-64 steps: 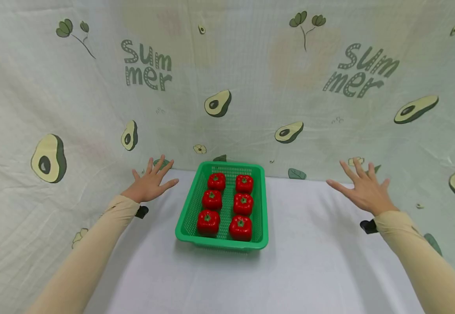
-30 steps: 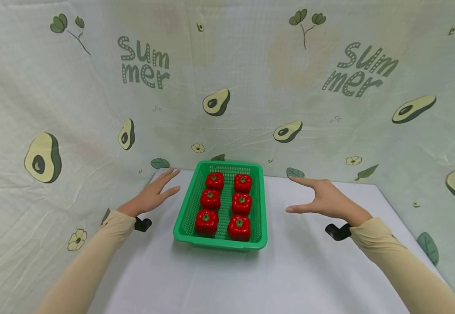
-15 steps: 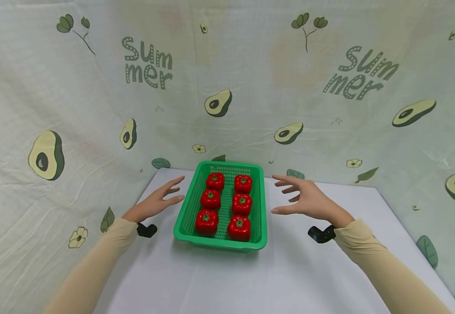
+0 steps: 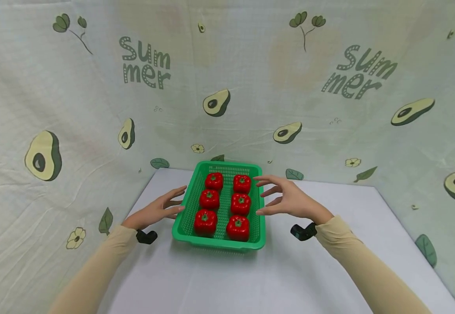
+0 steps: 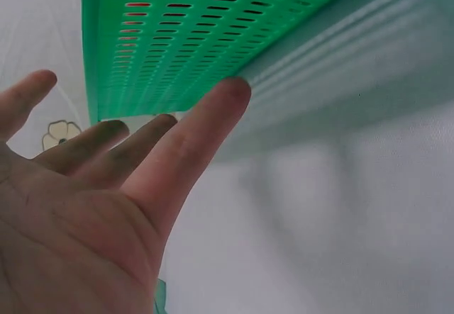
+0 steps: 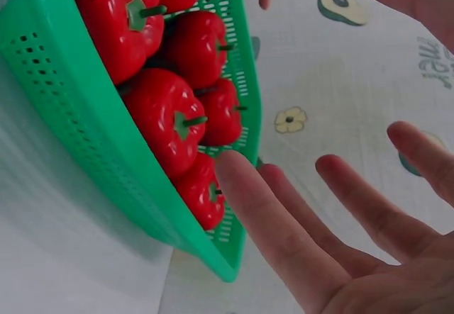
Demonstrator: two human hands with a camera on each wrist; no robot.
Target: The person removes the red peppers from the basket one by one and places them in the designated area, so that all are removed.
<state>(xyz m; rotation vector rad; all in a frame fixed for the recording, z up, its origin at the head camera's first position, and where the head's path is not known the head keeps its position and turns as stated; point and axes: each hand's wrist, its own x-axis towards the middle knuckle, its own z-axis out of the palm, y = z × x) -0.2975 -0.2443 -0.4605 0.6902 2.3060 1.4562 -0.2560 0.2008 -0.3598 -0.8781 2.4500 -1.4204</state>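
1. We place the green plastic basket (image 4: 219,243) on the white table (image 4: 219,283), between the two hands; six red bell peppers (image 4: 241,204) sit inside in two rows of three.
2. Left hand (image 4: 157,210): just beside the left wall, fingers extended and loosely spread, gripping nothing. We can't tell whether a fingertip touches the basket.
3. Right hand (image 4: 290,198): fingers lightly bent, thumb apart, holding nothing; fingertips overlap the right rim in the head view — contact there we can't confirm.
4. Cut off: the left wrist view loses the basket's upper part, and we get the peppers only as red slivers through the wall slots. The right wrist view crops the basket at top and left, plus part of the right hand.
5. Hard to make out: a dark, blurred bit in the left wrist view's top left corner — can't say what. Both beige sleeves (image 4: 361,261) run out of the head view's bottom edge; the basket's underside is hidden there.
6. Basket upright, long axis running away from the person, far end leaning slightly right; the pepper rows follow it.
7. We see the peppers' green stems (image 6: 195,121) pointing up out of the basket.
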